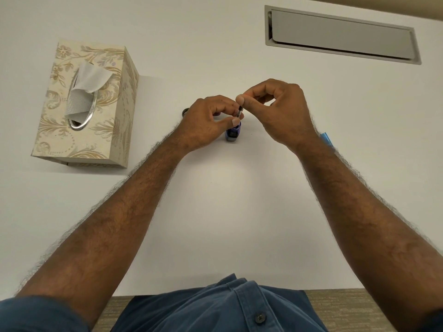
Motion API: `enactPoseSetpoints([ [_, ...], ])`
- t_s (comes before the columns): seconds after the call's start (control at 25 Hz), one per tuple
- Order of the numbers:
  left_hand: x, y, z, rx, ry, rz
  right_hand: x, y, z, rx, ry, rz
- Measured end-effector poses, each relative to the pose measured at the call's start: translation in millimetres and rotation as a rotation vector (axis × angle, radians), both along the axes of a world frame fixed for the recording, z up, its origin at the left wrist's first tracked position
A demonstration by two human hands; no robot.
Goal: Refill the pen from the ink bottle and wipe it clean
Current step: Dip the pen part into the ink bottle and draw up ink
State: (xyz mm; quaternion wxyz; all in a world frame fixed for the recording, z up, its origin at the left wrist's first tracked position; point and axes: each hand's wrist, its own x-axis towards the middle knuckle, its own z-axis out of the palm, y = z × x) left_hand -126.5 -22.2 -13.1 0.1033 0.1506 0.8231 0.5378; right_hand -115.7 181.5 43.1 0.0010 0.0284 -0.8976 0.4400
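1. Near the centre of the frame, the right hand [275, 111] is pinching the top end of a slim dark pen [240, 112] between thumb and forefinger.
2. Just left of it, the left hand [208, 121] is curling around the lower part of the pen, thumb tip resting close to the bottle mouth.
3. Directly under the pen, a small ink bottle [233, 133] of dark blue ink is standing open on the white table [227, 212].
4. The pen is pointing down into or just above the bottle; which one cannot be told.
5. A dark round object, probably the bottle cap [185, 112], is peeking out behind the left hand.
6. At upper left, a patterned tissue box [84, 109] is sitting with one tissue [88, 80] sticking up, untouched.
7. Judging by this, filling is underway; wiping is yet to be done.
8. A light blue object [326, 137] is showing behind the right wrist, mostly hidden, possibly a pen part.
9. The nib is hidden by the fingers.
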Motion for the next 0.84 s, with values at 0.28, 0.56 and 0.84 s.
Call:
enactPoseSetpoints([
  [0.28,-0.6,0.0,-0.5,-0.002,-0.003,0.002,2.6,3.5,-2.4,-0.041,-0.014,0.027],
  [0.56,2.8,2.3,-0.9,0.027,-0.007,0.029,5.0,-0.8,-5.4,-0.043,0.002,-0.008],
  [0.84,2.5,2.3,-1.6,0.010,0.002,0.020,6.8,-0.1,-5.4,-0.034,0.005,0.003],
])
